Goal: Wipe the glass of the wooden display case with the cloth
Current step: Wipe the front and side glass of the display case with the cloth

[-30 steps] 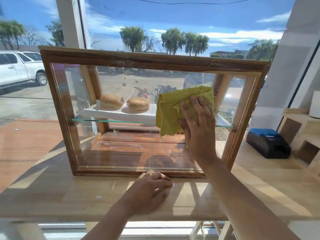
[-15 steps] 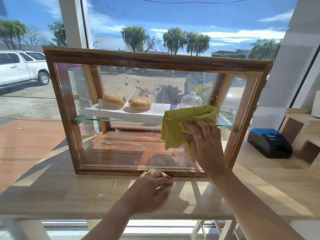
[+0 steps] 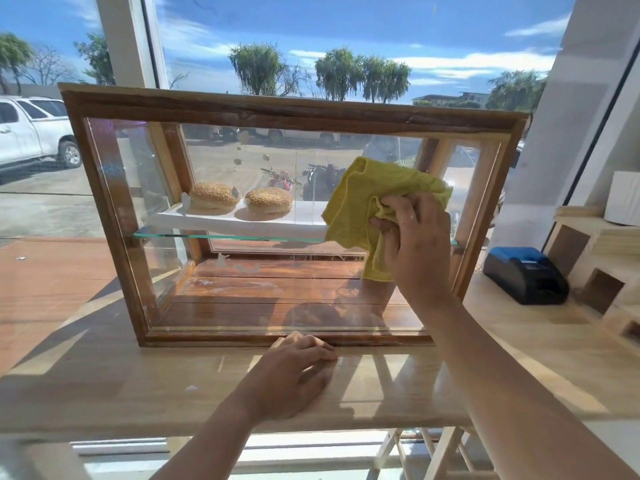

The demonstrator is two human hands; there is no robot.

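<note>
The wooden display case (image 3: pixel 291 109) stands on a wooden counter, its front glass pane (image 3: pixel 221 292) facing me. My right hand (image 3: pixel 415 244) presses a crumpled yellow cloth (image 3: pixel 360 202) against the right half of the glass, at the height of the inner glass shelf. The cloth hangs partly below my palm. My left hand (image 3: pixel 294 372) lies flat on the counter, fingers touching the case's bottom frame near its middle. Inside, two sesame buns (image 3: pixel 242 199) sit on a white tray on the shelf.
A blue and black receipt printer (image 3: pixel 526 271) sits on the counter right of the case. Light wooden shelving (image 3: pixel 602 271) stands at the far right. Behind the case is a large window with a white pillar (image 3: pixel 128 39). The counter's front edge (image 3: pixel 207 427) is near me.
My right hand slid the cloth down the right side of the glass, then back up a little, bunching it. My left hand stayed on the counter at the case's base.
</note>
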